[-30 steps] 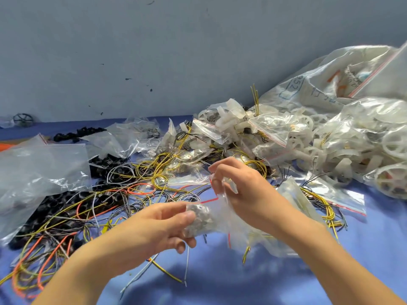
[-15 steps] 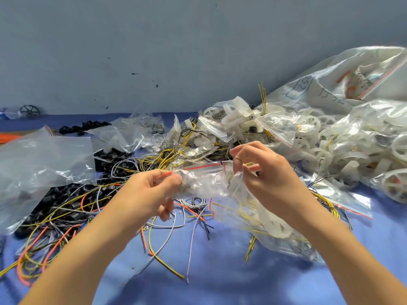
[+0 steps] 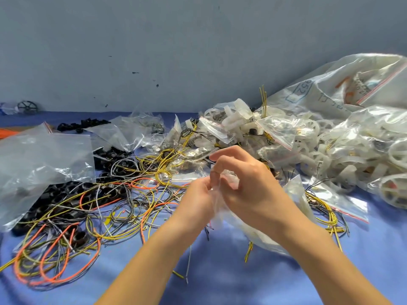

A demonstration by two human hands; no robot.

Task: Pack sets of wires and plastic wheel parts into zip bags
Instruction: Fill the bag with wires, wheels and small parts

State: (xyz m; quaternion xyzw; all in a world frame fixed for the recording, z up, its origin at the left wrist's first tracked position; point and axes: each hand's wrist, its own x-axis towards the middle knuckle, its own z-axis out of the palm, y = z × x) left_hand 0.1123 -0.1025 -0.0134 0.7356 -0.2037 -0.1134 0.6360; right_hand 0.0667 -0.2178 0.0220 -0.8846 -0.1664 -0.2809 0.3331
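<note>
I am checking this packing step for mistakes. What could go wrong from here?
The small zip bag is pinched between the left hand and right hand; blur hides whether it is sealed, so parts might spill into the loose wires. The right wrist hangs over a filled bag with wire ends sticking out and may snag it.
</note>
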